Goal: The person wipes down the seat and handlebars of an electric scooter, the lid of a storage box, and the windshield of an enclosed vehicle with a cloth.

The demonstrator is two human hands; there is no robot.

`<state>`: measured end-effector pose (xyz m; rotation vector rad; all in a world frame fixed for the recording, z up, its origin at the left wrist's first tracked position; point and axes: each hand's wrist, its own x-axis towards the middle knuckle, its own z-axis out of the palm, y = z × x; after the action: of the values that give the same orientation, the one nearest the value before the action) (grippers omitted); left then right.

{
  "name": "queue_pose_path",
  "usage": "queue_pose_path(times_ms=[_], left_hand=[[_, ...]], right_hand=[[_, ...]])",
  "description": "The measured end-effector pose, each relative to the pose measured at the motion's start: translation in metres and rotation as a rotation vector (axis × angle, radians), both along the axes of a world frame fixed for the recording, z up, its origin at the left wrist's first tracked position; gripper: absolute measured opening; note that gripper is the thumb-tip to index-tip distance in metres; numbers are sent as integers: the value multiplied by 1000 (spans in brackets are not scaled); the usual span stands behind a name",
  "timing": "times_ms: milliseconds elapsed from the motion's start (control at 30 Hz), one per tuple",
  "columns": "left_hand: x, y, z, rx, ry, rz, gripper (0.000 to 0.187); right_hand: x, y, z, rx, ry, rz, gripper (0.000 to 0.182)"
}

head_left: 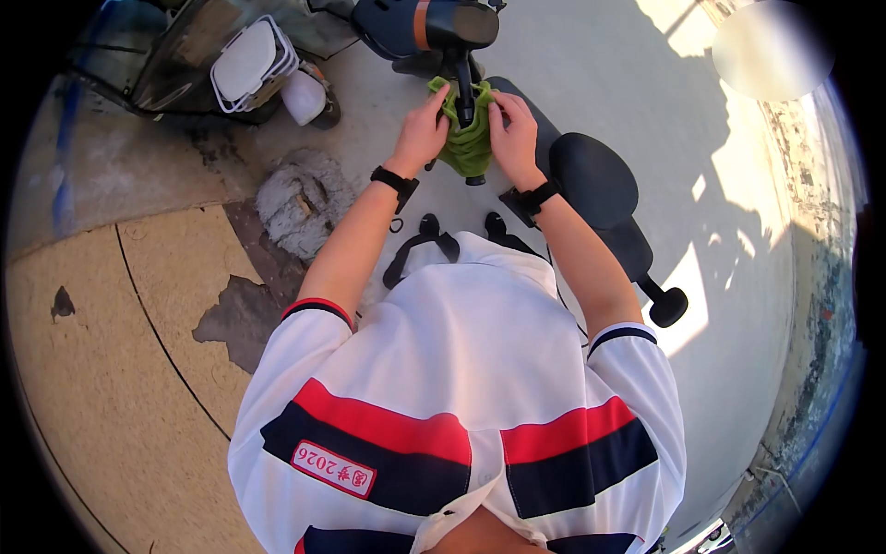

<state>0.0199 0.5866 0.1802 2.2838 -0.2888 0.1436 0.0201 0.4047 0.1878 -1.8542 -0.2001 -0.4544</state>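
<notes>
A crumpled green cloth (468, 148) hangs between my hands. My left hand (425, 129) pinches its left edge, and the fingers of my right hand (514, 134) are closed on its right edge. A narrow black stem (462, 88) comes down over the cloth's middle, below a dark cylindrical housing (434, 26) with an orange band. What lies behind the cloth is mostly hidden; a small dark tip (475, 181) sticks out under its lower end. Both my wrists wear black bands.
To the right stands a black padded seat (593, 180) on a dark frame, with a round black end (668, 307). A white folding stool (254, 63) is at upper left. A grey shaggy heap (305, 205) lies near tan boards (111, 369). A wall (812, 305) runs along the far right.
</notes>
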Motion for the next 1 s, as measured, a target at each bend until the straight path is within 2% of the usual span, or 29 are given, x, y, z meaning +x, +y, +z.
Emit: queue_pose_path(times_ms=[100,200,333,400,533,800,900,933,1000], left_hand=[[-7,-3,3,-64,4,22,52],[-15,-10,1,-111,-143,-37,51],[-19,-19,8,-100,-104,-18,45],[-11,-24,14,-57,-190,-64,42],[-4,-40,14,-19,-187,-73,39],[-10,-36,8,10,-196,71,38],[-16,-27,8,12,-113,141,36],[-18,-23,4,-1,-138,182,30],[-28,-11,1,-78,-14,236,28]], right_hand=[[2,6,-8,-132,-32,55,20],[2,5,-16,-237,-80,84,22],[6,-8,-17,-338,-107,160,20],[8,-12,-21,-262,2,132,20],[5,-25,-29,-191,294,108,20],[-8,-46,-39,17,282,65,17],[-13,-47,-31,58,294,83,17],[-15,-47,-30,69,299,97,17],[-18,-41,-33,89,302,120,16]])
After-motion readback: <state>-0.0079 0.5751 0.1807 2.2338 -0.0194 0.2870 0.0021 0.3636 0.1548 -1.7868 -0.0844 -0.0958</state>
